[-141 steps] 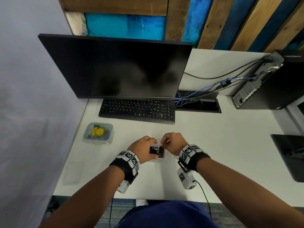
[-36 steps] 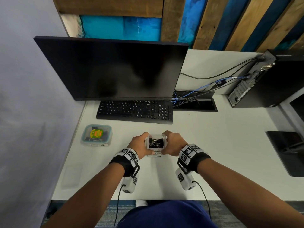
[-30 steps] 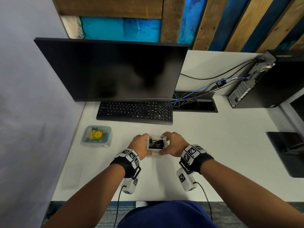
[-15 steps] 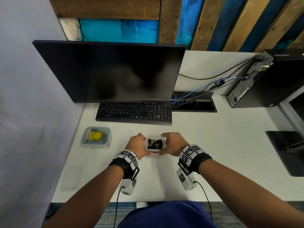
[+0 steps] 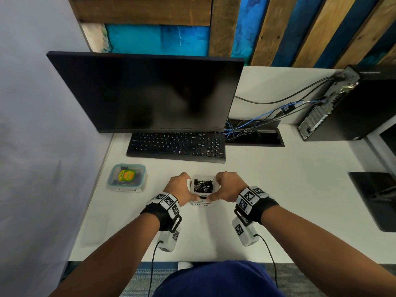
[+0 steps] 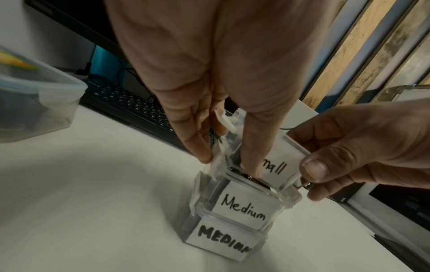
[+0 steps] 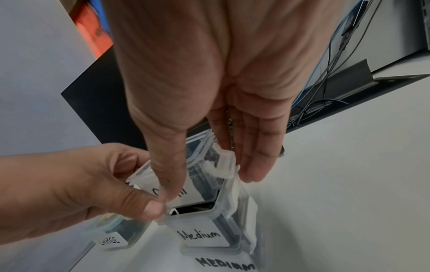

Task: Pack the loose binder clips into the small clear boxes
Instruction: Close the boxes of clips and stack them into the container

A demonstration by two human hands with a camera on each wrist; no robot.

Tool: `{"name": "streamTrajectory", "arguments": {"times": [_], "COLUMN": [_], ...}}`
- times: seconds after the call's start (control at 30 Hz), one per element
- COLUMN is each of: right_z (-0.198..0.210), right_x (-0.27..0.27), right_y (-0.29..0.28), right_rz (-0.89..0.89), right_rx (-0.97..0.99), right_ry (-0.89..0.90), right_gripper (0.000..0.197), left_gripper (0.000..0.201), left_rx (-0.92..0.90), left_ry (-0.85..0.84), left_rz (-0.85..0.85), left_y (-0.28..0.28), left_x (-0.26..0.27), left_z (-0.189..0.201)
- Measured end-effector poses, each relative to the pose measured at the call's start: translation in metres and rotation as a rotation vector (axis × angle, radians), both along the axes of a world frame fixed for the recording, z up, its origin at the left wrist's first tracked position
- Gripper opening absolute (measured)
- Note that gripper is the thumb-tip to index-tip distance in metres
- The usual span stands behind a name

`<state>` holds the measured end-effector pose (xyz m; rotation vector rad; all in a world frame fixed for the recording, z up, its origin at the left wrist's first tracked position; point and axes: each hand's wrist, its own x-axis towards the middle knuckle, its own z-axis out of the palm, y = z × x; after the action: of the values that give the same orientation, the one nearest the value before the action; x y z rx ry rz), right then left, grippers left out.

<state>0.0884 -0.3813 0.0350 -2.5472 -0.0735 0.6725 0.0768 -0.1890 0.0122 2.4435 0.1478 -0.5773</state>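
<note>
A small clear box (image 5: 211,179) labelled "Small" (image 6: 277,166) holds several black binder clips (image 5: 202,185). It sits on top of two stacked clear boxes labelled "Medium" (image 6: 244,206) and "MEDIUM" (image 6: 223,237). My left hand (image 5: 182,187) grips its left side, thumb on the front wall and fingers behind (image 6: 228,163). My right hand (image 5: 225,186) grips the right side the same way (image 7: 209,184). A white latch flap (image 7: 224,165) sticks out by my right fingers. The small box (image 7: 186,193) tilts a little on the Medium box (image 7: 200,235).
A larger clear tub (image 5: 127,177) labelled "LARGE" (image 7: 111,241) stands to the left on the white desk (image 5: 278,200). Behind are a black keyboard (image 5: 175,147), a dark monitor (image 5: 145,93), cables (image 5: 267,116) and a computer tower (image 5: 353,106).
About five seconds ago both hands worked at the top of the box, closer to me. Over the last second they grip the small box's sides on the stack, barely moving.
</note>
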Motion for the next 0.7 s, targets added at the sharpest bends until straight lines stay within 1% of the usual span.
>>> {"name": "streamTrajectory", "arguments": {"times": [0.27, 0.5, 0.7], "right_z": [0.000, -0.002, 0.002], "right_x": [0.000, -0.003, -0.004], "right_y": [0.001, 0.004, 0.008], "right_rz": [-0.023, -0.083, -0.113], "right_rx": [-0.010, 0.013, 0.012], "right_ry": [0.019, 0.024, 0.031], "right_gripper": [0.050, 0.054, 0.053], "left_gripper": [0.059, 0.063, 0.062], "left_rx": [0.003, 0.023, 0.050], "left_ry": [0.012, 0.004, -0.012], "left_rz": [0.017, 0.014, -0.005], "left_y": [-0.002, -0.004, -0.005], "left_x": [0.001, 0.001, 0.004], "left_z": [0.006, 0.008, 0.014]}}
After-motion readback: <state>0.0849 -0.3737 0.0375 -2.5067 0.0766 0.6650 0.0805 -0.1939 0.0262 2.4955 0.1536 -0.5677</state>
